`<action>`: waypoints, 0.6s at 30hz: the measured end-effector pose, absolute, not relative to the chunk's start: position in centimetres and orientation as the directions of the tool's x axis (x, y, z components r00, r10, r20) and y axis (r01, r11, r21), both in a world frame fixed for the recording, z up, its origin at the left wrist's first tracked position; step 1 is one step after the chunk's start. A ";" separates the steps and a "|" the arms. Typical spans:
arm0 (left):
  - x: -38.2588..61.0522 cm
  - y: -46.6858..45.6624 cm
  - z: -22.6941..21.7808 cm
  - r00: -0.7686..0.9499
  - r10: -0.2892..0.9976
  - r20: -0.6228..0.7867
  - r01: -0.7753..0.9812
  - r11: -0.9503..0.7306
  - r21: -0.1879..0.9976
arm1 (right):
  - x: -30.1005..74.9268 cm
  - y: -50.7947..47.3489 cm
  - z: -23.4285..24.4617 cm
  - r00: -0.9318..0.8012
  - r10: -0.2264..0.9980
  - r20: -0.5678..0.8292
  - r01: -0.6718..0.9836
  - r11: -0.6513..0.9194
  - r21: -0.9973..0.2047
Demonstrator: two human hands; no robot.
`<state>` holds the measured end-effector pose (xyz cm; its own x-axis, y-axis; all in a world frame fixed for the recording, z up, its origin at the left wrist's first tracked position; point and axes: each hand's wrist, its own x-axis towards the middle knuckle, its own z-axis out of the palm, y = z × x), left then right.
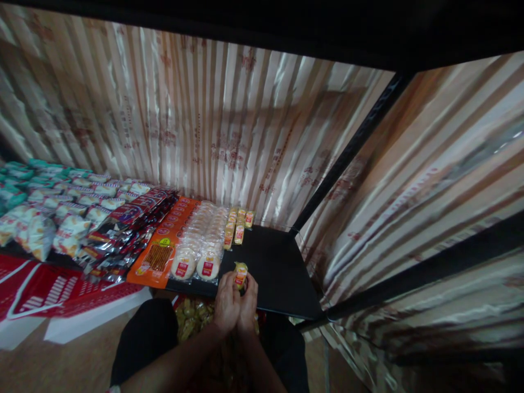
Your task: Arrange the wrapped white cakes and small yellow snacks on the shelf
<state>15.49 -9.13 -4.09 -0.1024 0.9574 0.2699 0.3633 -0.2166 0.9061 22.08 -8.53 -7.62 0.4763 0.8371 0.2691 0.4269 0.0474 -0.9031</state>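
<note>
Side by side at the front edge of the black shelf, my left hand and my right hand close around one small yellow snack packet with a red label. Its top pokes out above my fingers. Beyond it, similar yellow packets lie in short rows against the back. Just left of my hands are two rows of round white crackers in clear wrappers. Below the shelf, between my knees, a pile of yellow-wrapped packets is partly hidden by my forearms.
Left along the shelf lie orange snack bags, dark red packets, white bags and green bags. Striped plastic sheeting hangs behind. A black post slants up at the right. A red carton stands front left.
</note>
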 end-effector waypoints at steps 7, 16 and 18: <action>15.8 -8.1 -4.2 -0.104 0.967 0.233 0.349 -0.184 0.919 | 22.7 -7.3 -8.5 0.450 0.814 0.368 0.554 0.069 -0.830; 15.8 -6.3 -4.0 -0.069 0.975 0.209 0.503 -0.147 0.852 | 22.8 -5.7 -8.3 0.401 0.838 0.369 0.672 0.004 -0.740; 15.6 -5.9 -3.8 -0.058 0.979 0.194 0.513 -0.137 0.847 | 22.8 -5.3 -8.4 0.399 0.836 0.377 0.680 0.007 -0.733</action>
